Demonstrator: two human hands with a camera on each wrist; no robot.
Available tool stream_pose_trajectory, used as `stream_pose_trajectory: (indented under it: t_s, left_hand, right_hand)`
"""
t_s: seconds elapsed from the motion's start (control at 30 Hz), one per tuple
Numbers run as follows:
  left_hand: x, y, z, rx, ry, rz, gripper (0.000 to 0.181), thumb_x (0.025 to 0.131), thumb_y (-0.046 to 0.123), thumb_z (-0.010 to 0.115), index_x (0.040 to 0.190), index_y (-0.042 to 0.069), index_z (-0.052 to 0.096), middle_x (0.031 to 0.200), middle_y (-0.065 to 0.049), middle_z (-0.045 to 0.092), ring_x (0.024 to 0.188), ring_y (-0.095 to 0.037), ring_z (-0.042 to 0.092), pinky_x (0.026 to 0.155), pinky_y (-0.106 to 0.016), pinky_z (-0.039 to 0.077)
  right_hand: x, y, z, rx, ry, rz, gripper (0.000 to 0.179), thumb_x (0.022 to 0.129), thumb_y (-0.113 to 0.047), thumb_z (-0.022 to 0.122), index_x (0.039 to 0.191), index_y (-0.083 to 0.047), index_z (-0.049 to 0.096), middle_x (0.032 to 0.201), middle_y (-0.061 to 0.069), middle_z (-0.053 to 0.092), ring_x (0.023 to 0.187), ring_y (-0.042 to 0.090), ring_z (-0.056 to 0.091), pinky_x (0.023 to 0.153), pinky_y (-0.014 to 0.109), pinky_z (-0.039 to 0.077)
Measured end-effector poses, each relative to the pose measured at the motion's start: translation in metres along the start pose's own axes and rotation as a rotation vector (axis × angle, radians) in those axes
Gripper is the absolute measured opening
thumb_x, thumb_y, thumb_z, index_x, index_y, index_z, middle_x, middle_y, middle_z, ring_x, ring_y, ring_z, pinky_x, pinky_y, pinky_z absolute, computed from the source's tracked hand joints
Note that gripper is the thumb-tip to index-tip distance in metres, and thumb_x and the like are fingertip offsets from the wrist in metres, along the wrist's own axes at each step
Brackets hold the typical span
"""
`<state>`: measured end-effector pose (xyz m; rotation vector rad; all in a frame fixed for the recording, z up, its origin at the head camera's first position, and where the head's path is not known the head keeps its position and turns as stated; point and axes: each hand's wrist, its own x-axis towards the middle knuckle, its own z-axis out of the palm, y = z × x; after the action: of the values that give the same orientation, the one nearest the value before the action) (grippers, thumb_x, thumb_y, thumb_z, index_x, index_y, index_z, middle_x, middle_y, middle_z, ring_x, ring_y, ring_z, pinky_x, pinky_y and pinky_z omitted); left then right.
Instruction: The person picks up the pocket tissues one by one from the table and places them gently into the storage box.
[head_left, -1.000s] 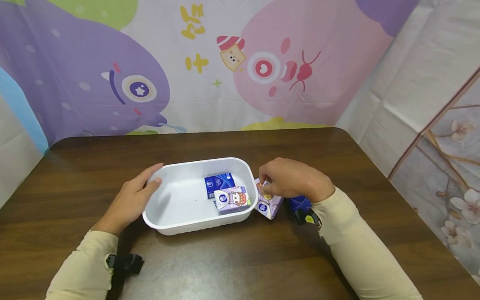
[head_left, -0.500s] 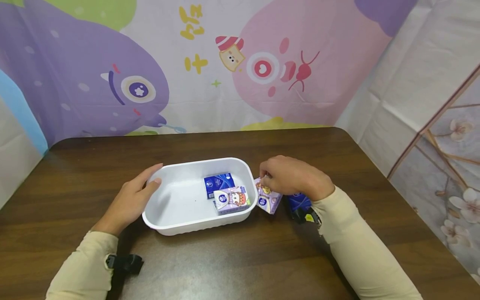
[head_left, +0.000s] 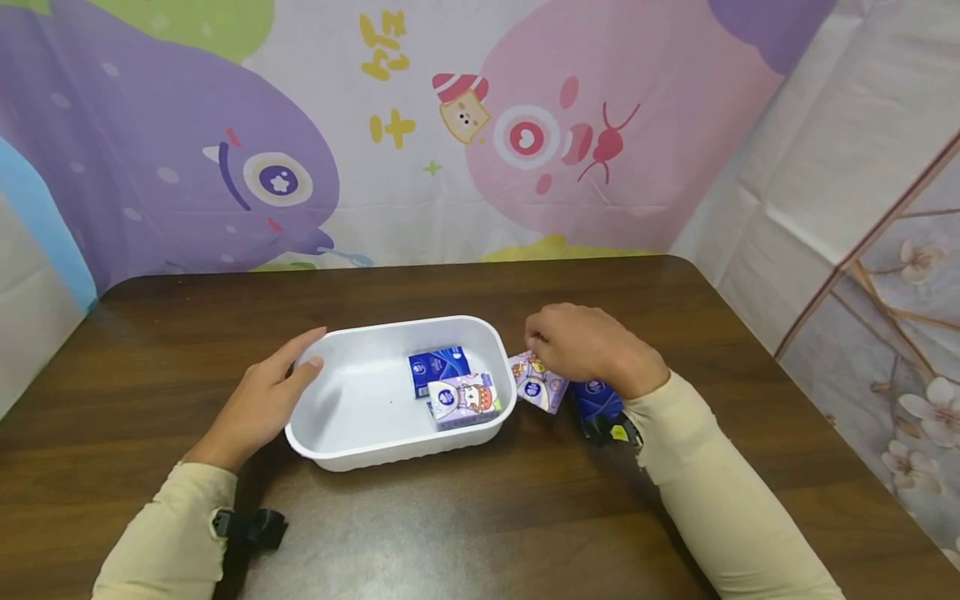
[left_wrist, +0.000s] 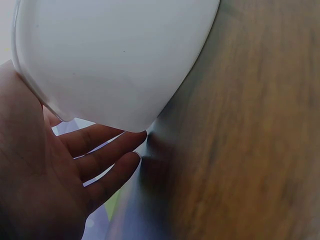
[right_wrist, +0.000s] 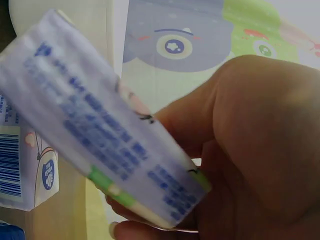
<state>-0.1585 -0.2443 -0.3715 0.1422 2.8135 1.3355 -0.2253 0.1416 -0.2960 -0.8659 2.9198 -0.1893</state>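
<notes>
A white plastic tray [head_left: 360, 400] sits on the table with a blue tissue pack [head_left: 437, 367] and a purple tissue pack with a cartoon [head_left: 463, 398] at its right end. My left hand [head_left: 262, 392] holds the tray's left end, thumb over the rim, fingers along the outer wall [left_wrist: 100, 150]. Just right of the tray, my right hand [head_left: 588, 346] pinches another purple tissue pack [head_left: 542, 385]; its printed side [right_wrist: 100, 120] faces the right wrist camera, tilted. Beyond it in that view stands a purple pack with a barcode [right_wrist: 30, 170].
A blue pack [head_left: 597, 400] lies under my right wrist, partly hidden by the wrist camera [head_left: 611, 432]. The dark wooden table [head_left: 420, 533] ends at a cartoon-printed curtain [head_left: 420, 225], with a floral panel [head_left: 900, 375] on the right.
My right hand has shifted slightly away and to the right, and the purple tissue pack in it has turned and moved up in view. The left hand and tray have stayed put.
</notes>
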Motion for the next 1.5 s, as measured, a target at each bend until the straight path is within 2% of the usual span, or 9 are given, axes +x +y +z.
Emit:
stream_pose_trajectory:
  t_s: [0.2, 0.4, 0.87, 1.23, 1.5]
  left_hand:
    - [0.0005, -0.0001, 0.0, 0.009, -0.002, -0.005, 0.061, 0.106, 0.051, 0.04, 0.16, 0.023, 0.029, 0.158, -0.02, 0.033, 0.139, -0.044, 0.037, 0.105, -0.065, 0.035]
    - [0.0008, 0.0003, 0.0002, 0.01, -0.003, -0.01, 0.061, 0.106, 0.05, 0.04, 0.16, 0.024, 0.029, 0.159, -0.019, 0.032, 0.14, -0.044, 0.036, 0.106, -0.066, 0.033]
    - [0.0001, 0.0008, 0.0003, 0.0, 0.003, -0.007, 0.062, 0.106, 0.051, 0.04, 0.16, 0.023, 0.03, 0.158, -0.019, 0.034, 0.139, -0.043, 0.037, 0.106, -0.065, 0.034]
    - [0.0, 0.0002, 0.0006, -0.001, 0.003, -0.011, 0.063, 0.106, 0.052, 0.039, 0.16, 0.022, 0.03, 0.158, -0.02, 0.033, 0.138, -0.045, 0.038, 0.104, -0.066, 0.035]
    - [-0.0008, -0.0004, 0.0001, 0.001, 0.008, -0.003, 0.062, 0.106, 0.052, 0.04, 0.159, 0.022, 0.031, 0.157, -0.02, 0.034, 0.139, -0.043, 0.038, 0.106, -0.065, 0.034]
  right_hand:
    - [0.0019, 0.0008, 0.0003, -0.004, 0.113, 0.057, 0.022, 0.1, -0.023, 0.052, 0.093, -0.014, 0.07, 0.086, 0.0, 0.063, 0.08, 0.021, 0.058, 0.072, 0.043, 0.051]
    - [0.0031, 0.0006, -0.0004, -0.006, 0.214, 0.141, 0.026, 0.101, -0.025, 0.05, 0.098, -0.012, 0.072, 0.094, 0.004, 0.065, 0.088, 0.024, 0.061, 0.074, 0.049, 0.051]
    - [0.0039, 0.0011, -0.0033, 0.062, 0.378, 0.279, 0.026, 0.098, -0.027, 0.052, 0.1, -0.014, 0.073, 0.096, 0.004, 0.065, 0.092, 0.027, 0.063, 0.076, 0.052, 0.051]
    - [0.0034, 0.0011, -0.0048, 0.097, 0.474, 0.303, 0.024, 0.097, -0.023, 0.046, 0.096, -0.014, 0.069, 0.095, 0.004, 0.064, 0.089, 0.028, 0.062, 0.073, 0.052, 0.05]
    - [0.004, 0.0, -0.0057, 0.158, 0.49, 0.316, 0.025, 0.098, -0.023, 0.046, 0.098, -0.013, 0.068, 0.098, 0.005, 0.064, 0.093, 0.03, 0.061, 0.077, 0.052, 0.049]
